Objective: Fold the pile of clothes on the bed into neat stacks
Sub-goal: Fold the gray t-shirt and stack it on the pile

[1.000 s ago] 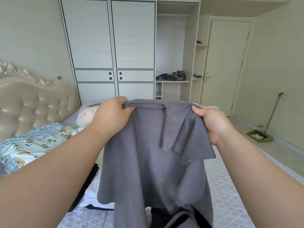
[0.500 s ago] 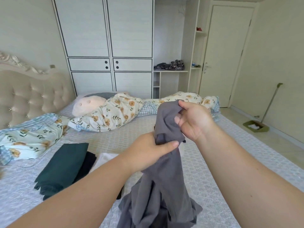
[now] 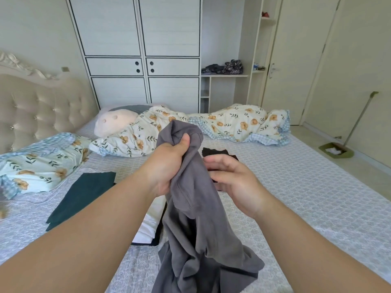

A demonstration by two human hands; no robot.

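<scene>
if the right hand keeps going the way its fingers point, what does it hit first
Most likely the grey garment: the right hand points its open fingers left, straight at the cloth hanging from the left hand.

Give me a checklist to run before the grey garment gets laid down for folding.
1. Left hand grips grey garment: ok.
2. Right hand has a hold: not ok, fingers loose beside the cloth.
3. Garment spread flat: not ok, bunched and hanging.
4. Free bed sheet to the right: ok.
5. Dark green folded piece out of the way: ok.
6. Which garment end is up: cannot tell.
</scene>
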